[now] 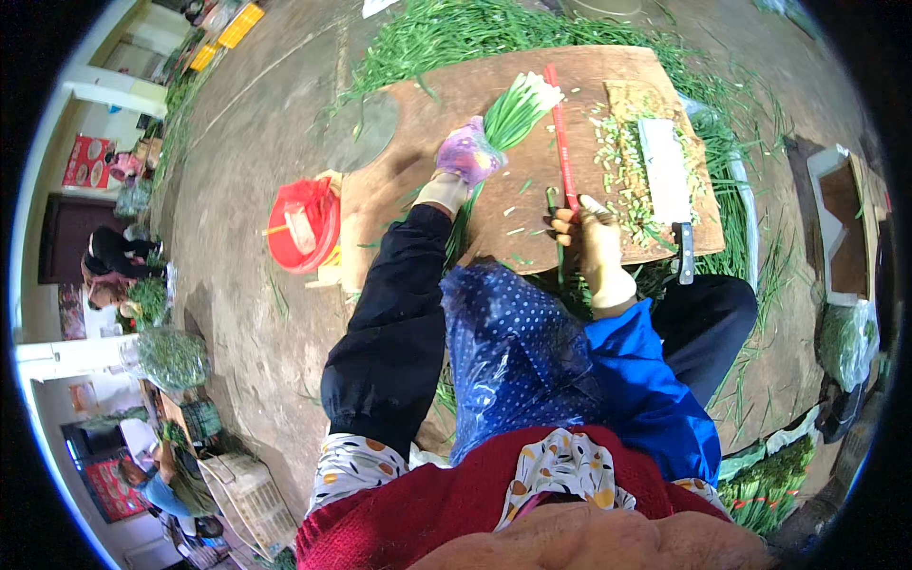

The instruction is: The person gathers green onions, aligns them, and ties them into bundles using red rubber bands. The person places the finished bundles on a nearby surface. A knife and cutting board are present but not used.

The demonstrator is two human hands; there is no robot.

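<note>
My left hand [470, 151], in a purple patterned glove over a cream one, grips a bunch of garlic chives [514, 117]. Their pale cut ends point up and right above the wooden board [509, 182], and the green leaves trail below my wrist. In a cream glove, my right hand [593, 239] pinches the near end of a long flat red strip [563, 146] bearing writing. A thin dark green piece [551, 203] lies by its fingertips. Right of this hand, a cleaver [665, 174] rests on chopped pale stem bits [621, 167], its black handle past the board's near edge.
Loose green chives [456, 43] heap behind the board and along its right side. A red bucket [303, 226] with a red bag stands at its left. Blue dotted plastic [509, 342] covers my lap. Two people are farther left, near a plastic crate [246, 502] and bagged greens [171, 358].
</note>
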